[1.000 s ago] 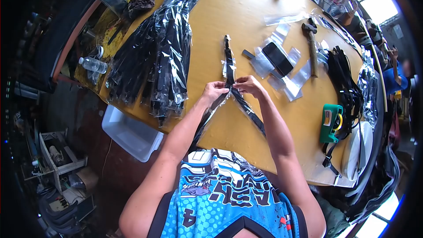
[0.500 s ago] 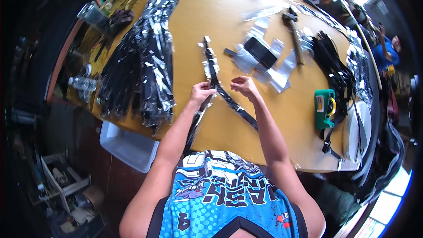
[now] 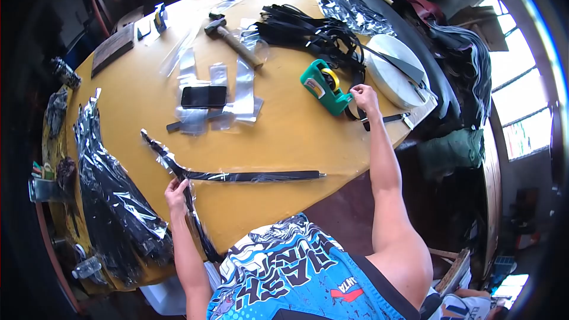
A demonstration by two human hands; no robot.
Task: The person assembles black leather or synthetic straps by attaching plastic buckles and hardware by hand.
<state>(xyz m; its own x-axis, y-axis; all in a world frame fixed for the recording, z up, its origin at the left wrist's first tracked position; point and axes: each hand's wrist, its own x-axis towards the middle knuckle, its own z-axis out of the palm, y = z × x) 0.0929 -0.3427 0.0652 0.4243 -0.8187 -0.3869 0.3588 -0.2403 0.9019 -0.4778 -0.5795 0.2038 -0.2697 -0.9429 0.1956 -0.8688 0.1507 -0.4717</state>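
My left hand point(image 3: 176, 192) pinches a black strap point(image 3: 255, 176) wrapped in clear plastic, close to the point where it forks. One branch lies out to the right, one reaches up and left, and one runs down toward my shirt. Over on the right, my right hand point(image 3: 365, 98) is closed at the cutter end of a green tape dispenser point(image 3: 314, 83). Its fingertips pinch there, seemingly on the tape's end, which is too small to see clearly. A yellow-cored tape roll point(image 3: 331, 79) sits in the dispenser.
A phone point(image 3: 204, 97) lies on clear plastic sleeves point(image 3: 243, 83), near a hammer point(image 3: 237, 44). Bundled plastic-wrapped straps point(image 3: 112, 201) cover the table's left side. Loose black straps point(image 3: 308, 29) and a round white disc point(image 3: 397, 71) are at the right. A person stands across the table.
My right hand has moved from beside the strap to the tape dispenser on the right. My left hand still holds the strap at its fork. The camera view has turned right.
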